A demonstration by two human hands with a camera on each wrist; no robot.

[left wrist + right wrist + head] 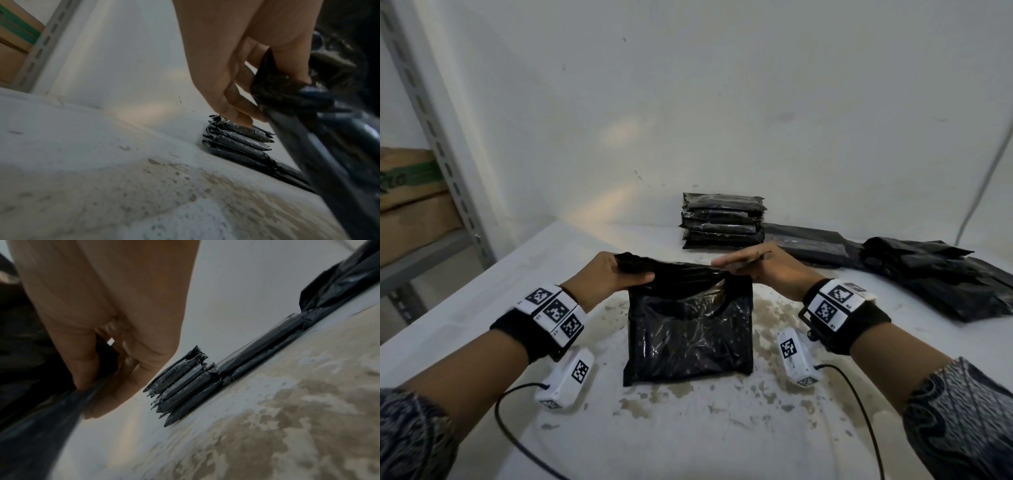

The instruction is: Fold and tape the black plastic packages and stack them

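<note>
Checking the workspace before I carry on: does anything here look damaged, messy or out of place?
The white table is worn: brownish patches and flecks under and around the black package the hands hold by its top flap. The finished stack at the wall sits fairly square. The unfolded bags on the right lie in a loose, crumpled heap.

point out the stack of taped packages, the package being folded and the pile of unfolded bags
stack of taped packages (pixel 723 221), head view, front edges, mid-stack
package being folded (pixel 688 335), head view, middle of its glossy face
pile of unfolded bags (pixel 941 277), head view, top of the crumpled heap
</note>
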